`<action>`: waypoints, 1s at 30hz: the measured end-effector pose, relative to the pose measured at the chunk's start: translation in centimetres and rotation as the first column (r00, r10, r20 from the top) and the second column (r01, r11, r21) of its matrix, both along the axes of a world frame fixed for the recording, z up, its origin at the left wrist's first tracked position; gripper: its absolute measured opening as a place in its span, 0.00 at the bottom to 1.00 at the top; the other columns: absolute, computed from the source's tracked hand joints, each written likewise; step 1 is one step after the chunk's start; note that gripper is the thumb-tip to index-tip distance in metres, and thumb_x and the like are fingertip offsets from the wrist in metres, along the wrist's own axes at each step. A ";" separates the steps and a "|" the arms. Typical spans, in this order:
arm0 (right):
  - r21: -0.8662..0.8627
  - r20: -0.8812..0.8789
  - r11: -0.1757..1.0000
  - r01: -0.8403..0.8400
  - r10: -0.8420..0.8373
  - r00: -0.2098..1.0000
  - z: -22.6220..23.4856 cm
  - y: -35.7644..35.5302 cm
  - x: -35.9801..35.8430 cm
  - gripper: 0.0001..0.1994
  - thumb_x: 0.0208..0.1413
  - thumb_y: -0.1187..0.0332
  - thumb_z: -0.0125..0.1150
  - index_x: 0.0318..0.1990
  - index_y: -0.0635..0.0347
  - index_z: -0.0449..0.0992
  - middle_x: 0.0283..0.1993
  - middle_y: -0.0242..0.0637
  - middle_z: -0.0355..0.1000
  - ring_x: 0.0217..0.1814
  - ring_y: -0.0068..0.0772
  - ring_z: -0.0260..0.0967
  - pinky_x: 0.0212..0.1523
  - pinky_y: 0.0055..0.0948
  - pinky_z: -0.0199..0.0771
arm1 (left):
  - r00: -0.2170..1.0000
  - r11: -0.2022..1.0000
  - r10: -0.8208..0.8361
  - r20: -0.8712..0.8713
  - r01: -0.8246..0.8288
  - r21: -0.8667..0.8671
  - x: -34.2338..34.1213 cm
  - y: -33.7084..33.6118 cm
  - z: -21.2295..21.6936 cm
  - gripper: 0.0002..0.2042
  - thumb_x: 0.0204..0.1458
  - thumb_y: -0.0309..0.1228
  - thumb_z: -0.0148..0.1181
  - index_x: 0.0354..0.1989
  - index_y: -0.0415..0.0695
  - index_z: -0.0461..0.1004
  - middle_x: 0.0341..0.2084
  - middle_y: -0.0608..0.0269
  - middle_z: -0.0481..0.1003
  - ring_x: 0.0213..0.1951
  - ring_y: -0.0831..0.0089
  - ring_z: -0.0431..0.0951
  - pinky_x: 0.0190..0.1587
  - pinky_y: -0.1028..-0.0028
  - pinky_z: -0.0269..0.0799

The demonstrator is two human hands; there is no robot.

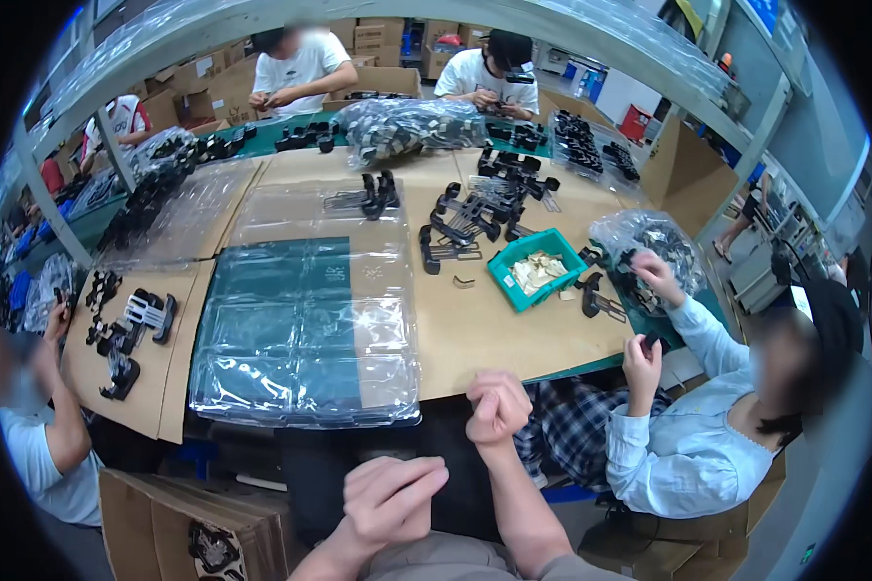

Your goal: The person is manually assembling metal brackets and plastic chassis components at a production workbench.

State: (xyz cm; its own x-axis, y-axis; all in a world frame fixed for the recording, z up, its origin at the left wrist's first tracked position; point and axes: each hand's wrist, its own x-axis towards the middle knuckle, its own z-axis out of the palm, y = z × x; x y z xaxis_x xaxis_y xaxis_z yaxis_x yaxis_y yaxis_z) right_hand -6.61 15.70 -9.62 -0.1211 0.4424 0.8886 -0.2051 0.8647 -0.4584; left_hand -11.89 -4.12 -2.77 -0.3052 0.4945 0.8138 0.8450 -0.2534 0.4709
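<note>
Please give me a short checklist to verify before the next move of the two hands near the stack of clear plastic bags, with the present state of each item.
1. Left hand free: ok, it lies loosely curled on the lap and no part shows in it.
2. Right hand free: cannot tell, it is closed in a fist and may hide something small.
3. Stack of clear plastic bags within reach: ok, it lies flat at the near table edge.
4. Black plastic parts close by: not ok, they lie beyond the stack.
5. Teal bin of small pale pieces upright: ok.
6. Co-worker's hand apart: ok, it is to the right of the fist.
</note>
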 end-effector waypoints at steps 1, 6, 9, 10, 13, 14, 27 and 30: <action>-0.003 0.010 1.000 -0.012 0.012 1.000 -0.5 -0.5 0.7 0.07 0.47 0.79 0.53 0.20 0.62 0.74 0.24 0.37 0.75 0.24 0.36 0.68 0.31 0.29 0.71 | 1.000 1.000 0.012 0.010 -0.012 -0.003 0.4 -0.2 -1.3 0.13 0.44 0.16 0.64 0.39 0.42 0.84 0.39 0.59 0.84 0.27 0.67 0.80 0.29 0.73 0.77; -0.356 0.355 0.923 0.145 -0.010 0.935 -0.9 -1.1 1.2 0.07 0.55 0.78 0.56 0.27 0.64 0.77 0.25 0.37 0.73 0.24 0.34 0.65 0.29 0.29 0.68 | 0.994 0.978 -0.003 0.113 0.026 -0.205 0.7 -1.9 -5.4 0.16 0.40 0.15 0.62 0.39 0.41 0.84 0.39 0.62 0.84 0.26 0.68 0.80 0.30 0.74 0.75; -0.199 0.405 0.960 0.198 -0.104 0.909 1.8 3.1 -3.5 0.04 0.57 0.76 0.58 0.37 0.64 0.79 0.34 0.39 0.73 0.27 0.36 0.67 0.32 0.33 0.71 | 0.992 0.972 -0.003 0.128 0.033 -0.233 0.7 -2.5 -6.5 0.16 0.40 0.15 0.62 0.39 0.41 0.84 0.39 0.65 0.84 0.26 0.69 0.79 0.32 0.75 0.76; -0.126 0.403 0.973 0.193 -0.128 0.906 2.1 4.9 -5.3 0.05 0.57 0.76 0.59 0.39 0.63 0.80 0.37 0.39 0.74 0.29 0.37 0.69 0.33 0.34 0.72 | 0.991 0.970 -0.002 0.131 0.034 -0.242 0.8 -2.8 -6.7 0.16 0.41 0.15 0.62 0.39 0.41 0.84 0.39 0.66 0.84 0.26 0.69 0.79 0.32 0.76 0.76; -0.217 0.621 0.946 0.240 -0.056 0.782 2.9 8.5 -9.4 0.11 0.56 0.75 0.61 0.47 0.64 0.80 0.47 0.42 0.76 0.37 0.39 0.73 0.40 0.34 0.74 | 0.992 0.961 0.008 0.129 0.028 -0.276 1.1 -3.7 -7.1 0.15 0.41 0.16 0.63 0.39 0.42 0.84 0.39 0.66 0.84 0.26 0.69 0.79 0.32 0.76 0.76; 0.094 0.612 0.955 0.282 -0.279 0.740 2.0 10.7 -10.1 0.15 0.54 0.74 0.62 0.50 0.64 0.80 0.49 0.43 0.77 0.38 0.42 0.74 0.41 0.35 0.76 | 0.992 0.956 0.006 0.127 0.031 -0.291 1.2 -3.9 -7.2 0.15 0.41 0.16 0.63 0.39 0.42 0.84 0.39 0.66 0.85 0.26 0.69 0.80 0.32 0.76 0.76; -0.798 0.234 0.600 -0.051 0.388 0.891 2.7 7.1 -4.2 0.18 0.60 0.83 0.59 0.58 0.70 0.76 0.47 0.45 0.80 0.41 0.34 0.79 0.45 0.25 0.78 | 0.969 0.945 0.031 0.246 0.052 -0.322 -0.4 -4.9 -6.3 0.14 0.40 0.13 0.63 0.36 0.39 0.85 0.37 0.63 0.85 0.28 0.66 0.83 0.34 0.74 0.78; -0.851 -0.060 0.451 -0.269 0.426 0.903 5.2 2.2 -3.1 0.19 0.63 0.85 0.55 0.61 0.72 0.74 0.45 0.44 0.80 0.40 0.29 0.78 0.42 0.20 0.77 | 0.944 0.983 0.018 0.330 0.044 -0.180 -0.4 -3.8 -5.6 0.15 0.40 0.12 0.62 0.37 0.38 0.85 0.37 0.60 0.85 0.30 0.65 0.83 0.34 0.75 0.78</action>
